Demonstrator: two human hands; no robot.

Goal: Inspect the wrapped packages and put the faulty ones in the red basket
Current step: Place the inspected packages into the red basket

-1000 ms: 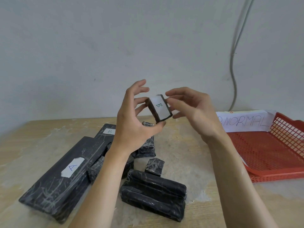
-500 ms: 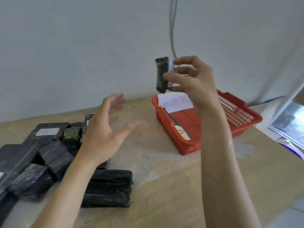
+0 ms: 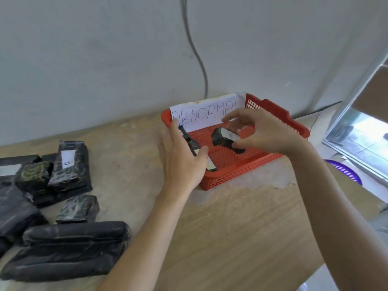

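Over the red basket point(image 3: 241, 171), the right hand point(image 3: 266, 133) seemingly pinches a wrapped package point(image 3: 224, 140); the left hand point(image 3: 182, 162) hovers open-fingered.

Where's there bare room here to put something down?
Bare wood lies between the package pile and the red basket, and on the table in front of it. Crowded: the basket's left, with a long package under the left hand, and its middle, where the right hand holds a small package.
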